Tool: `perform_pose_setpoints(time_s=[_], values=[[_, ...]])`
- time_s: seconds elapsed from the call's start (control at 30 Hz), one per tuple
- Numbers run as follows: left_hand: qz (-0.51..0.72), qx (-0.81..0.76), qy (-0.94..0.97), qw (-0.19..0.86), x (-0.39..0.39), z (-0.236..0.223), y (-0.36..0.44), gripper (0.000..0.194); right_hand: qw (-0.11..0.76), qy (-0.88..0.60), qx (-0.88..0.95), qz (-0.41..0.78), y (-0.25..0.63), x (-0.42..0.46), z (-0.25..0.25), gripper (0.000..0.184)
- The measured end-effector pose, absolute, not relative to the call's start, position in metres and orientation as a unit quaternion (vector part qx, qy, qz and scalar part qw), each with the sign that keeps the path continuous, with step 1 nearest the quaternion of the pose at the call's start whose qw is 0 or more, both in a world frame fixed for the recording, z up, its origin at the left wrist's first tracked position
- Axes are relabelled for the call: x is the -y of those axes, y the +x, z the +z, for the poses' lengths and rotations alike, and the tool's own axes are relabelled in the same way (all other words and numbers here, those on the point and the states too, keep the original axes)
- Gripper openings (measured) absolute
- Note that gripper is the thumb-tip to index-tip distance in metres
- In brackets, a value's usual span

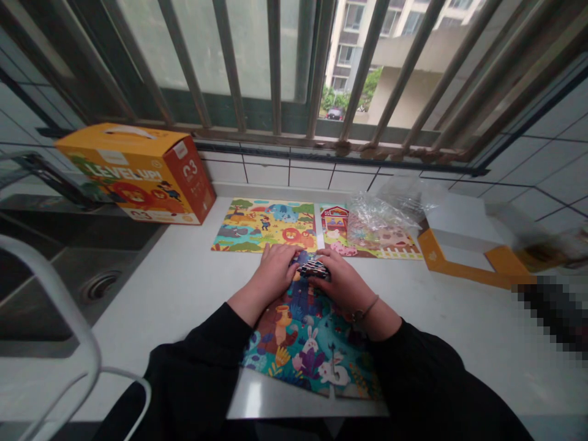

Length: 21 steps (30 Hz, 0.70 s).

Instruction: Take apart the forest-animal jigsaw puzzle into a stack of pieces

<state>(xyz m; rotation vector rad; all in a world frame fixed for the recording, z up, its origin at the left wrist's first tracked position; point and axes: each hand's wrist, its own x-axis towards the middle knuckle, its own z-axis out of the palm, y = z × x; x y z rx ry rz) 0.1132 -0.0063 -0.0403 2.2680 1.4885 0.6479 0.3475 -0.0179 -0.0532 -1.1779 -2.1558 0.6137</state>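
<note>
A colourful jigsaw picture with rabbits [309, 349] lies on the white counter [193, 282] in front of me. My left hand [274, 269] and my right hand [339, 278] rest on its far edge, fingers curled. Between them they hold a small stack of dark puzzle pieces [313, 267]. Both black sleeves cover the picture's near corners. Beyond the hands lie two finished puzzles: a safari scene [264, 225] and a farm scene [337, 223].
An orange puzzle box [138, 173] stands at the back left beside a sink [68, 275]. Crumpled clear plastic bags [390, 211] lie over the farm scene. An opened white and orange box tray [459, 245] sits at the right. Window bars run behind.
</note>
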Motion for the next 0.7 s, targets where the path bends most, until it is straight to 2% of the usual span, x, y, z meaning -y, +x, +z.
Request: perform_pose_setpoints(time_s=[0.27,0.43,0.7], values=[[0.274,-0.512,0.769,0.268,0.011,-0.034,0.119,0.038,0.310,-0.448,0.804,0.238,0.346,0.016,-0.057,0.032],[0.283,-0.506,0.764,0.282,0.012,-0.031,0.119,0.036,0.299,-0.456,0.808,0.223,0.348,0.017,-0.054,0.035],[0.228,-0.510,0.815,0.156,0.016,-0.029,0.114,0.023,0.355,-0.428,0.791,0.254,0.345,0.019,-0.042,0.042]])
